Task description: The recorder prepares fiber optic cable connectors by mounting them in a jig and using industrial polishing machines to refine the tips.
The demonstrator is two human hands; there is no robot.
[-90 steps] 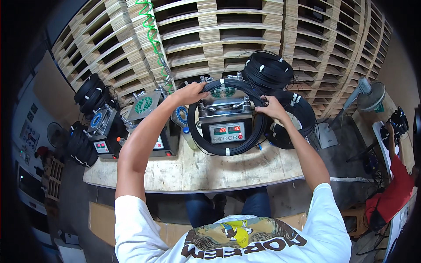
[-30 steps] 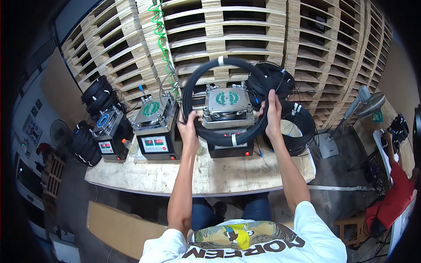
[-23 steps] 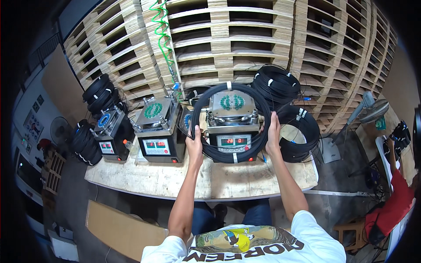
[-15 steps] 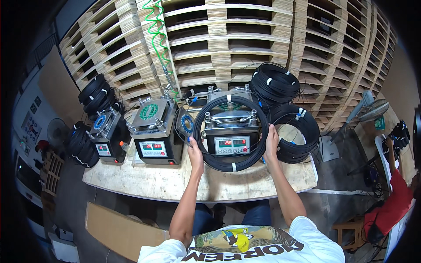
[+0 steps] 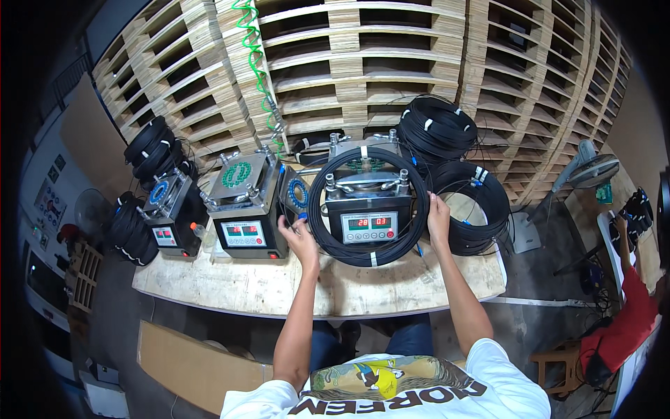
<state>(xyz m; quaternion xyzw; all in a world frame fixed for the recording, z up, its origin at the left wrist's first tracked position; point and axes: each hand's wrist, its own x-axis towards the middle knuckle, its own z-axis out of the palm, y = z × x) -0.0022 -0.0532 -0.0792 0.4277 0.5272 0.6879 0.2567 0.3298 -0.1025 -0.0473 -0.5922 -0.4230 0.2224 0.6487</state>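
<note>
A black cable coil (image 5: pixel 372 259), tied with white bands, leans upright around the front of a polishing machine (image 5: pixel 370 209) with a red-lit display. My left hand (image 5: pixel 302 243) is just left of the coil, fingers apart, beside a small blue connector (image 5: pixel 302 218). At the coil's right rim my right hand (image 5: pixel 439 222) has its fingers bent and closed on the edge. Another blue-tipped cable end (image 5: pixel 420 249) hangs between the coil and my right hand. A round fixture plate with a blue ring (image 5: pixel 298 193) stands tilted to the left of the coil.
Two similar machines (image 5: pixel 243 234) (image 5: pixel 166 234) stand to the left on the wooden table (image 5: pixel 279 286). More black coils (image 5: pixel 436 133) are stacked at the back right and far left. Pallets (image 5: pixel 363 49) rise behind. A person in red (image 5: pixel 624 314) works at the far right, near a fan (image 5: pixel 593 167).
My left hand has come off the coil's left side and its fingers have spread. The coil has shifted slightly up against the machine, whose display reading has changed.
</note>
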